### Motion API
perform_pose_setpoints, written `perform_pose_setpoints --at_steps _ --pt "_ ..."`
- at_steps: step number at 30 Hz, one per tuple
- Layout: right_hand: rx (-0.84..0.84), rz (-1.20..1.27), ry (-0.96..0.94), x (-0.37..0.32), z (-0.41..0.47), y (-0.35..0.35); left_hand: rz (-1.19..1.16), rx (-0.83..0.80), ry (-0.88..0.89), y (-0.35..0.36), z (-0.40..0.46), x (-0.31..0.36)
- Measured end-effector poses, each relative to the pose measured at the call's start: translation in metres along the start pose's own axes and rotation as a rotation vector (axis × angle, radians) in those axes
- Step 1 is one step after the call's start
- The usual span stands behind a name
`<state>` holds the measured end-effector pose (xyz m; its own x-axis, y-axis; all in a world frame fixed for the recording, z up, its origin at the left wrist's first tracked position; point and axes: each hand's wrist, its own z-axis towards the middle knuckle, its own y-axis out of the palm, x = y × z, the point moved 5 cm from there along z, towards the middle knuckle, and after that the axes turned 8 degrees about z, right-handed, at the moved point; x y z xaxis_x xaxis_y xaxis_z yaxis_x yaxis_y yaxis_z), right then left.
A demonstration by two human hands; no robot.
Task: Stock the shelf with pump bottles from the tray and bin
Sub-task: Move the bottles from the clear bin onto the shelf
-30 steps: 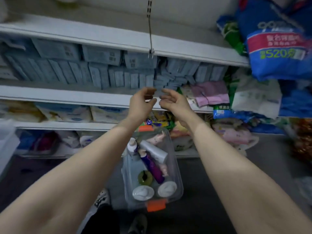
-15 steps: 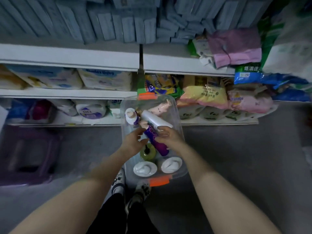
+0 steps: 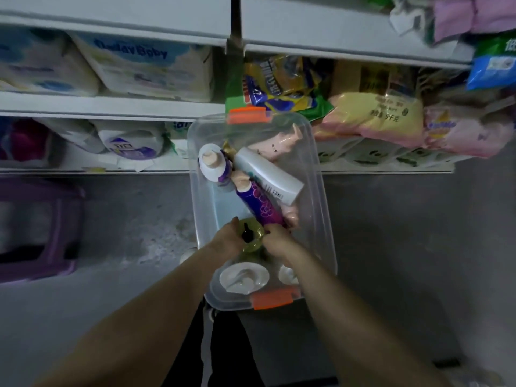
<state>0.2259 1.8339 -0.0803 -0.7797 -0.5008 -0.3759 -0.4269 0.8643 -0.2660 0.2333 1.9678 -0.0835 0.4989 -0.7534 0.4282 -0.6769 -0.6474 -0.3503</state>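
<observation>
Both hands are down inside the clear bin [image 3: 321, 191], which sits on the floor in front of the shelf [image 3: 111, 106], with its orange latches at the near and far ends. The left hand [image 3: 226, 243] and the right hand [image 3: 276, 241] close in from either side on the green bottle [image 3: 252, 237], a squat one standing upright with a dark pump head; 2 hands suit it, since it is wedged among the others. Fingers curl against its sides, though whether they already grip it or merely touch it is hard to tell from above. Just beyond, the purple bottle [image 3: 259, 203] lies slanted with its foot beside the right hand, and the white bottle [image 3: 268, 178] lies across it, so both may shift as the green one lifts. 2 white pump tops [image 3: 244, 277] stand nearest the person, partly under the right forearm. The step at hand looks like picking the next bottle for the shelf; several remain in the bin.
</observation>
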Motion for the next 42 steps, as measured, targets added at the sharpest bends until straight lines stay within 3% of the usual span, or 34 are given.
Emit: perform_pose_setpoints --at_steps 9,17,24,32,36,42 --pt "-0.050 0.181 0.018 0.004 0.004 0.002 -0.050 0.021 -0.044 -0.001 0.008 -0.009" --pt "-0.045 0.239 -0.147 -0.029 -0.046 -0.023 0.105 0.049 0.072 -0.039 -0.035 0.018" --pt "-0.103 0.285 -0.218 -0.066 -0.099 -0.074 0.096 0.272 0.256 -0.083 -0.098 0.053" --pt "-0.105 0.359 -0.422 -0.116 -0.170 -0.114 -0.100 0.319 0.516 -0.128 -0.147 0.087" --pt "-0.117 0.472 -0.493 -0.141 -0.204 -0.123 -0.489 0.196 0.511 -0.137 -0.181 0.104" --pt "-0.130 0.552 -0.553 -0.180 -0.244 -0.122 -0.640 0.187 0.509 -0.163 -0.227 0.126"
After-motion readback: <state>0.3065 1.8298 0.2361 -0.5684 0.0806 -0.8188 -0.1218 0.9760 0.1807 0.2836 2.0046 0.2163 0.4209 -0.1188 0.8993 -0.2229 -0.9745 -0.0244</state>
